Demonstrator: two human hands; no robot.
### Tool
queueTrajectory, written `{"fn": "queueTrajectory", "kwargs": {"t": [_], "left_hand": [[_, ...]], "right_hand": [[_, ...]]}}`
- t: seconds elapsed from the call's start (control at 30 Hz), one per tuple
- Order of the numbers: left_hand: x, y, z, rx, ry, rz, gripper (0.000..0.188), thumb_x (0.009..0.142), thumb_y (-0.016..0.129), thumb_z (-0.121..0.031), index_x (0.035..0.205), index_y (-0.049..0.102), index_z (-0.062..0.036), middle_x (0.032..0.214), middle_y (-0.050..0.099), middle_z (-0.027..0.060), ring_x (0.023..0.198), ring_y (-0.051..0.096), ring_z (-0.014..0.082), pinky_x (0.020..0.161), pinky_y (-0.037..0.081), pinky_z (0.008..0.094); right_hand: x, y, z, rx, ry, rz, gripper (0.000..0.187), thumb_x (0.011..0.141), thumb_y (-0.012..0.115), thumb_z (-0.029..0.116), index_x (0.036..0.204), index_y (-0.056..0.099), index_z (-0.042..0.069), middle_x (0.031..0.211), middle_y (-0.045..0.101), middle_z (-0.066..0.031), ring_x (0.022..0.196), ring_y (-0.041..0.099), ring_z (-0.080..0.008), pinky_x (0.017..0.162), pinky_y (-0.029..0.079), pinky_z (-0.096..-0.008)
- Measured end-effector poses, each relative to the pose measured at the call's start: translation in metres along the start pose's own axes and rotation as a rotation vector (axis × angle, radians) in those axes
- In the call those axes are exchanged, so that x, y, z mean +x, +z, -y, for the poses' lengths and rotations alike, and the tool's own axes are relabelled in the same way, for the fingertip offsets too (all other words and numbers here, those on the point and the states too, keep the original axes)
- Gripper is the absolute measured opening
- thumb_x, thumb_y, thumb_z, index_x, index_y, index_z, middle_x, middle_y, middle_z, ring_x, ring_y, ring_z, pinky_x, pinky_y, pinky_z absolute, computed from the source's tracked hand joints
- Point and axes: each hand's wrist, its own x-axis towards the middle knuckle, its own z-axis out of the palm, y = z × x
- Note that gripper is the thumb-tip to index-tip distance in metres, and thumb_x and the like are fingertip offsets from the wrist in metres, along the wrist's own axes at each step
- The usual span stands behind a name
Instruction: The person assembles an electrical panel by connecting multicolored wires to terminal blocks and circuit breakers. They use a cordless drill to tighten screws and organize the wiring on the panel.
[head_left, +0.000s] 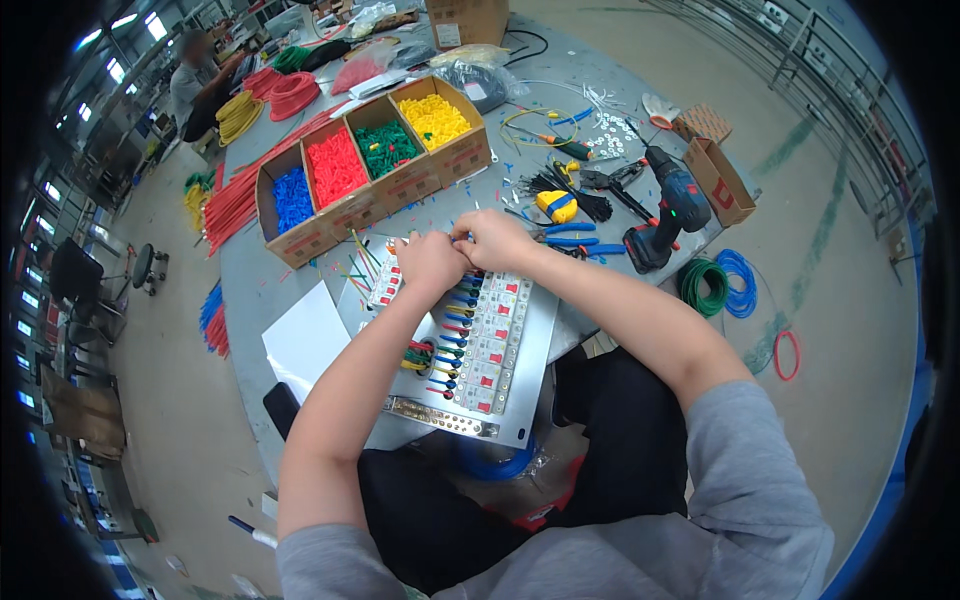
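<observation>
A metal panel [533, 375] lies at the table's near edge, close to my lap. It carries a row of white circuit breakers [490, 355] with red switches. Coloured wires [455, 340] run along the row's left side, and a brass terminal bar [440, 416] sits at the near end. My left hand [432, 262] and my right hand [495, 240] meet over the row's far end, fingers pinched together. Whatever is between the fingertips is hidden. Left of my left hand are another small breaker block [387, 280] and loose wire ends [362, 262].
Beyond my hands stands a divided cardboard box [335, 215] of blue, red, green and yellow caps. To the right are a cordless drill [668, 205], blue-handled pliers [580, 240], a yellow tape measure [556, 206] and black cable ties [585, 192]. White paper [308, 335] lies left; a person [200, 85] sits far left.
</observation>
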Motion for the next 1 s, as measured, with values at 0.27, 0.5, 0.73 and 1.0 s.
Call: {"fn": "queueTrajectory", "kwargs": {"t": [0.27, 0.5, 0.73, 1.0], "left_hand": [[-0.002, -0.009, -0.005, -0.04, 0.028, 0.133, 0.035, 0.08, 0.084, -0.052, 0.099, 0.088, -0.0235, 0.111, 0.08, 0.0093, 0.123, 0.063, 0.0331, 0.116, 0.033, 0.0557], [0.01, -0.007, 0.008, -0.105, 0.267, -0.007, 0.029, 0.076, 0.087, -0.041, 0.098, 0.087, -0.023, 0.107, 0.075, 0.0038, 0.118, 0.058, 0.0293, 0.107, 0.037, 0.0465], [0.039, -0.001, 0.04, -0.235, 0.605, 0.13, 0.031, 0.077, 0.086, -0.03, 0.104, 0.083, -0.0165, 0.114, 0.069, 0.0042, 0.121, 0.052, 0.0304, 0.107, 0.038, 0.049], [0.044, 0.003, 0.046, -0.356, 0.478, 0.328, 0.027, 0.077, 0.084, -0.024, 0.099, 0.076, -0.0123, 0.1, 0.072, 0.0073, 0.129, 0.054, 0.031, 0.102, 0.043, 0.063]], "right_hand": [[-0.016, -0.022, -0.009, 0.031, 0.172, 0.149, 0.033, 0.08, 0.084, 0.031, 0.082, 0.071, 0.001, 0.084, 0.074, -0.0175, 0.079, 0.073, -0.0347, 0.071, 0.057, -0.0432], [-0.02, -0.03, -0.006, 0.068, 0.197, 0.148, 0.019, 0.091, 0.079, 0.02, 0.096, 0.079, 0.002, 0.09, 0.077, -0.0192, 0.084, 0.075, -0.0344, 0.078, 0.058, -0.043], [-0.006, -0.023, 0.023, -0.259, -0.013, 0.127, 0.012, 0.093, 0.072, 0.017, 0.093, 0.078, 0.007, 0.09, 0.077, -0.015, 0.089, 0.075, -0.0367, 0.08, 0.059, -0.048], [0.0, -0.012, 0.023, -0.024, 0.164, 0.18, 0.02, 0.089, 0.074, 0.019, 0.096, 0.081, 0.001, 0.085, 0.077, -0.0203, 0.078, 0.075, -0.0344, 0.076, 0.059, -0.0432]]}}
